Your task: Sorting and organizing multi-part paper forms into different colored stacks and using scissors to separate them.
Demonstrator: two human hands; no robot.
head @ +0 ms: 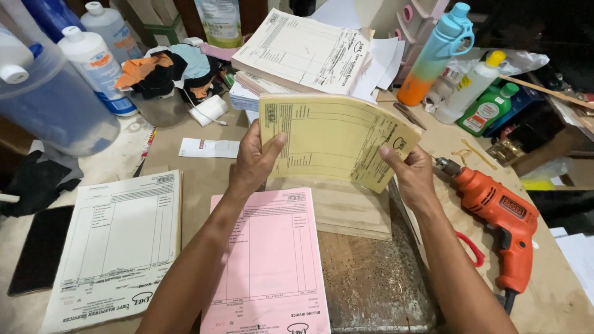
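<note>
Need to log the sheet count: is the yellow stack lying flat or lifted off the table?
Lifted. Both hands, left hand and right hand, hold the yellow forms up on edge above the brown board.

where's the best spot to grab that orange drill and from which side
Take the orange drill by its handle, coming from above and the near-right. It lies flat on the table, chuck pointing up-left toward the right hand, so the handle is the thick, free part. The red loop beside it is probably best avoided.
</note>
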